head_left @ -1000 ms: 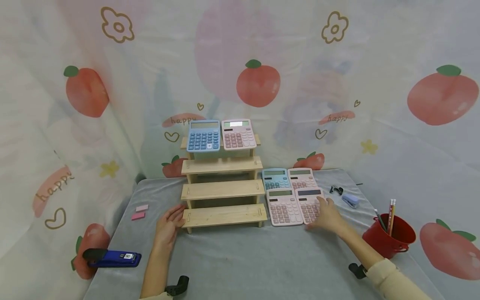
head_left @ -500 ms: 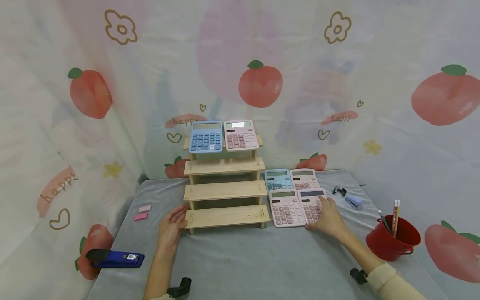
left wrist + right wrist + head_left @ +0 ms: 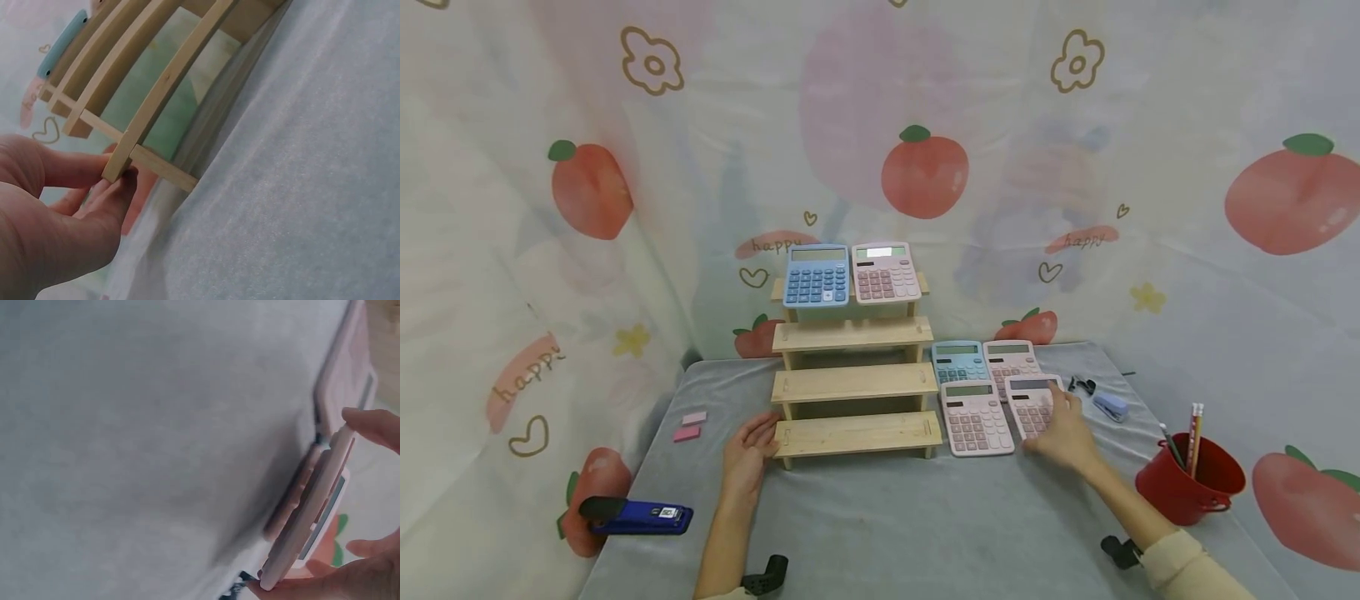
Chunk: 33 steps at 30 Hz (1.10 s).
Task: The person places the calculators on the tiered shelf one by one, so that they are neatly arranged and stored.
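My right hand (image 3: 1066,435) grips a pink calculator (image 3: 1028,402) by its two sides. In the right wrist view this calculator (image 3: 310,509) is tilted, with its near edge raised off the cloth and thumb and fingers at opposite edges. Left of it lies a second pink calculator (image 3: 976,421). Behind these two are a blue calculator (image 3: 959,360) and another pink one (image 3: 1010,358). With my left hand (image 3: 748,458) I hold the left end of the lowest board of a four-step wooden stand (image 3: 859,435); the left wrist view has the fingers pinching that board (image 3: 156,100).
On the stand's top step sit a blue calculator (image 3: 817,277) and a pink calculator (image 3: 886,273). A red bucket (image 3: 1187,483) with pencils and a small stapler (image 3: 1110,407) are at the right. Pink erasers (image 3: 687,433) and a blue stapler (image 3: 640,517) lie left.
My right hand has raised the front-right pink calculator and drawn it slightly right, apart from its neighbour. My left hand keeps its hold on the stand; the head view shifts slightly.
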Available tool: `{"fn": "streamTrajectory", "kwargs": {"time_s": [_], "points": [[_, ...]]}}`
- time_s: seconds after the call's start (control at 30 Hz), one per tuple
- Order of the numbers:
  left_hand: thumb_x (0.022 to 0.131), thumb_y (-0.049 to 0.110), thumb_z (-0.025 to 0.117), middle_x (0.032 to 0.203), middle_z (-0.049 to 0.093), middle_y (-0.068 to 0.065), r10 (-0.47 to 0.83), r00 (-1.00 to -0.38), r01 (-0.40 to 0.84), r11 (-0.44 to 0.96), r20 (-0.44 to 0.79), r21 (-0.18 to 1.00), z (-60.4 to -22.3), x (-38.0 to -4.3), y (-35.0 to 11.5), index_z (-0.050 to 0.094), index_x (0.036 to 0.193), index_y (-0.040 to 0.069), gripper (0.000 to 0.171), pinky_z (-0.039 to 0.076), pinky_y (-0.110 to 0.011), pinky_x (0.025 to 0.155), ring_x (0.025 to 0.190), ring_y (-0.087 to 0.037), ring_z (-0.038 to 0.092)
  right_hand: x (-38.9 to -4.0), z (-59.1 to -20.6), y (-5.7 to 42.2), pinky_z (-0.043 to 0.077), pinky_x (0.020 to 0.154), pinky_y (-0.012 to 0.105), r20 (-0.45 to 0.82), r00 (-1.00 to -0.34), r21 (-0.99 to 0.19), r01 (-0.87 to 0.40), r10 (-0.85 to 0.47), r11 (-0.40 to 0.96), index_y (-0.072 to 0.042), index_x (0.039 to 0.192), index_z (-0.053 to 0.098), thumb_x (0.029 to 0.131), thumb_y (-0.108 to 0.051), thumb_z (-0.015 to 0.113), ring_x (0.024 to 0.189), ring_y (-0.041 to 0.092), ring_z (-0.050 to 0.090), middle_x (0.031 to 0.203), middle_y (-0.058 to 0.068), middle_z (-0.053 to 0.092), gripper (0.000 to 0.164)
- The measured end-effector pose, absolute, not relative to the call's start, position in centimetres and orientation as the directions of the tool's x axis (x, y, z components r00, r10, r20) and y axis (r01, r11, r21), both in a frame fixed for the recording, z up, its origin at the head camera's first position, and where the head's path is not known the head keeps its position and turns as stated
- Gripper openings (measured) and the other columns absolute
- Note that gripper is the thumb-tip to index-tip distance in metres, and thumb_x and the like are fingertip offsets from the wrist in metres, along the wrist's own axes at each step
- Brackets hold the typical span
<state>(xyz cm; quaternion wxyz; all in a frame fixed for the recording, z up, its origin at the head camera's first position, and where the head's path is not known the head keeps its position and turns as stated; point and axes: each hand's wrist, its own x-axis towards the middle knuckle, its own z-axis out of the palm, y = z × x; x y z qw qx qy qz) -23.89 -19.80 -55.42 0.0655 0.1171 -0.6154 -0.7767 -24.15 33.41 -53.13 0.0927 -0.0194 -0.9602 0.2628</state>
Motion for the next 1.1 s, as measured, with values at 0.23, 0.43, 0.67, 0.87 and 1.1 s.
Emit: {"fn": "streamTrajectory", "kwargs": {"time_s": [0.23,0.43,0.67,0.87,1.1], "points": [[0.089,-0.025,0.050,0.156,0.046,-0.027,-0.235,-0.963,-0.074,-0.245,-0.133,0.967,-55.1,-24.1,-19.9,0.040,0.153,-0.004,0.068,0.053,-0.017,0.085,0.144,-0.035,0.046,-23.5,-49.9,32.3,0.043,0.094,0.075,0.212,-0.975,-0.508,-0.051,0.067,0.860,0.005,0.159,0.023,0.063,-0.023,0.095,0.119,0.067,0.047,0.150,0.043,0.025,0.123],[0.090,-0.025,0.051,0.156,0.045,-0.029,-0.242,-0.963,-0.059,-0.243,-0.119,0.968,-54.8,-24.0,-19.7,0.039,0.154,-0.004,0.068,0.054,-0.019,0.086,0.144,-0.037,0.046,-22.9,-46.1,30.1,0.042,0.097,0.073,0.212,-0.977,-0.508,-0.101,0.010,0.856,0.002,0.160,0.025,0.067,-0.024,0.093,0.124,0.057,0.046,0.153,0.038,0.027,0.119],[0.090,-0.025,0.051,0.155,0.046,-0.028,-0.242,-0.962,-0.064,-0.244,-0.125,0.968,-55.0,-23.7,-19.6,0.037,0.155,-0.004,0.070,0.053,-0.016,0.084,0.144,-0.036,0.045,-22.0,-42.1,26.3,0.043,0.096,0.073,0.227,-0.972,-0.517,-0.171,-0.058,0.838,-0.002,0.161,0.027,0.068,-0.028,0.094,0.129,0.056,0.045,0.155,0.036,0.028,0.118],[0.089,-0.026,0.050,0.155,0.046,-0.030,-0.255,-0.959,-0.055,-0.247,-0.120,0.967,-55.1,-23.6,-19.7,0.036,0.155,-0.004,0.071,0.052,-0.015,0.082,0.144,-0.037,0.046,-21.8,-39.5,22.7,0.044,0.097,0.071,0.252,-0.961,-0.507,-0.229,-0.111,0.831,-0.006,0.161,0.031,0.068,-0.028,0.093,0.129,0.053,0.049,0.157,0.030,0.030,0.114],[0.089,-0.026,0.049,0.155,0.045,-0.030,-0.250,-0.962,-0.043,-0.251,-0.107,0.967,-55.2,-23.6,-19.6,0.034,0.157,-0.004,0.073,0.053,-0.016,0.083,0.143,-0.037,0.047,-22.8,-38.0,18.7,0.048,0.098,0.066,0.231,-0.961,-0.498,-0.251,-0.152,0.830,-0.012,0.161,0.034,0.067,-0.030,0.093,0.126,0.049,0.056,0.159,0.024,0.032,0.112]]}}
